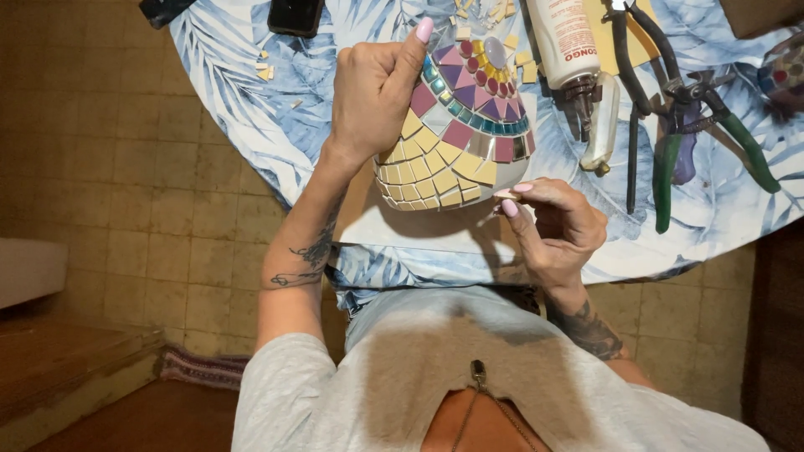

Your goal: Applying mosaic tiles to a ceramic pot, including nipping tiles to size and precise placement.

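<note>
a dark phone [295, 14] lies at the far edge of the round table [243, 92] with its blue leaf-print cloth, and near it the left hand [373, 92] is closed around the side of a rounded mosaic piece [456, 125] of yellow, pink and teal tiles, held tilted above the table's near edge. just below that piece the right hand [557, 230] pinches a small pale tile chip [505, 193] between thumb and fingertips, touching the lower rim. further right lie a white glue bottle [565, 42] and green-handled nippers [682, 125].
</note>
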